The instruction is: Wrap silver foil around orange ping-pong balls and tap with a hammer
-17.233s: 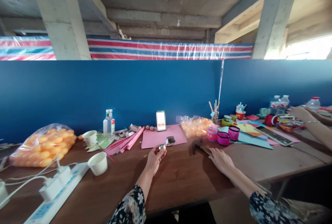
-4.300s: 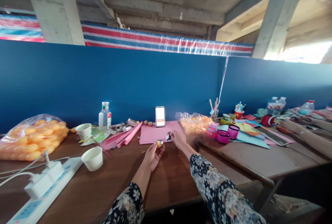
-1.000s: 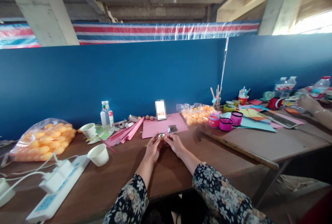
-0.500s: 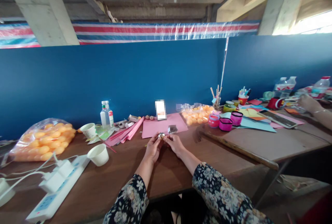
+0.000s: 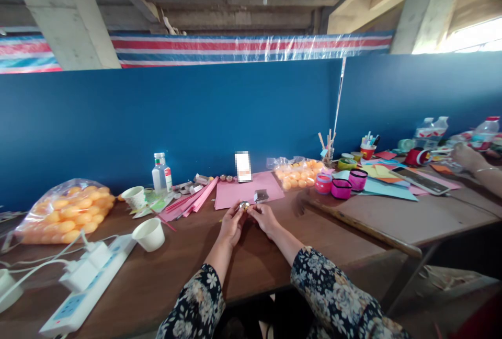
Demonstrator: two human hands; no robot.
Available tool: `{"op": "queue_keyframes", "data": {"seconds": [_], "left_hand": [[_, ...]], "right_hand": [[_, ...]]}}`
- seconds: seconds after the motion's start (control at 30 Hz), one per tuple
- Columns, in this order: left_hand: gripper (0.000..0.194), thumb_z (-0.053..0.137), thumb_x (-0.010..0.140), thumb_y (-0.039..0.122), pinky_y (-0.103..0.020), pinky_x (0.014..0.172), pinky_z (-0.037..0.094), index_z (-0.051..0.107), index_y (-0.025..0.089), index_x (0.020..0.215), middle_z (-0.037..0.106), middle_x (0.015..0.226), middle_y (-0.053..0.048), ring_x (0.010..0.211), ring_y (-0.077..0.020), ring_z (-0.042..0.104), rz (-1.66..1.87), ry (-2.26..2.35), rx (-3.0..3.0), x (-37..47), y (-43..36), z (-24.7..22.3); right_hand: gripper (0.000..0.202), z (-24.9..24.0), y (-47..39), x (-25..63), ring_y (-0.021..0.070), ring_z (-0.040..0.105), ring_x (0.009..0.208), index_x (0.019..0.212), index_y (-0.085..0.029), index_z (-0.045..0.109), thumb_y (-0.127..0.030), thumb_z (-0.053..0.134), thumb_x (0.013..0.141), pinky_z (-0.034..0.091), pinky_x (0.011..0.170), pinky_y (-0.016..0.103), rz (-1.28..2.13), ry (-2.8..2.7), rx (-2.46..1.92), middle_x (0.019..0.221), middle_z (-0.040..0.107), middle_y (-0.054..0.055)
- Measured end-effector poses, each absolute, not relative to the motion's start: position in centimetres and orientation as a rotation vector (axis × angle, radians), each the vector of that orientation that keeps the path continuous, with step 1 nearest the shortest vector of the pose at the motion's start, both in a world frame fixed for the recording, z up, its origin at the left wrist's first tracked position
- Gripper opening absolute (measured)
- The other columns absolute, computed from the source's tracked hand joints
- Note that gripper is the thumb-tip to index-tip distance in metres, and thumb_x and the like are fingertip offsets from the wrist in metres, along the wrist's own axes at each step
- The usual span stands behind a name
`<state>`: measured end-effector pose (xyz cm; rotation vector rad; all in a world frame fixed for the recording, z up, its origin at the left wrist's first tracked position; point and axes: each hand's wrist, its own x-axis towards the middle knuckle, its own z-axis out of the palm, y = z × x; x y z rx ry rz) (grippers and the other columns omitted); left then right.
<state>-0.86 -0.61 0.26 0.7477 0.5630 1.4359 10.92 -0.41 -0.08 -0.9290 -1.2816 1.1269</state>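
Note:
A small shiny silvery ball (image 5: 243,205) is held between both hands, just in front of the pink paper (image 5: 229,192). My left hand (image 5: 232,224) pinches it from the left with its fingertips. From the right, the fingers of my right hand (image 5: 264,218) close on the same ball. Its underside is hidden by the fingers. Right behind my right hand, a small dark shiny piece (image 5: 261,195) lies on the pink paper. An upright white card or screen (image 5: 243,165), partly pixelated, stands at the paper's back edge.
Bags of orange balls stand left (image 5: 74,211) and right (image 5: 300,174). A white cup (image 5: 149,234) and power strip (image 5: 88,286) are at left, with a glass bottle (image 5: 159,174) behind. Rightward lie pink-black rolls (image 5: 341,188) and a phone (image 5: 421,180); another person's hand (image 5: 466,156) is far right.

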Motion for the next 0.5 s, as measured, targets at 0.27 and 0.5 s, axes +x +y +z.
{"op": "queue_keyframes", "data": {"seconds": [0.27,0.5], "left_hand": [[0.040,0.066,0.063,0.012,-0.029,0.084,0.042,0.057,0.016,0.102,0.066,0.091,-0.005,0.084,-0.0135,0.060,1.440,0.564,0.739,-0.82,-0.70,0.36],[0.041,0.067,0.062,0.014,-0.028,0.081,0.043,0.056,0.016,0.101,0.066,0.089,-0.005,0.081,-0.0133,0.060,1.441,0.586,0.741,-0.74,-0.59,0.22]], "right_hand": [[0.031,0.05,-0.45,10.94,0.0066,0.038,0.046,0.069,-0.013,0.057,-0.044,0.057,0.066,0.029,0.045,0.019,1.108,-1.302,-0.931,0.052,0.048,-0.004],[0.029,0.09,-0.47,10.94,0.0064,0.037,0.045,0.068,-0.013,0.056,-0.042,0.056,0.067,0.028,0.043,0.019,1.090,-1.328,-0.974,0.052,0.047,-0.004]]}}
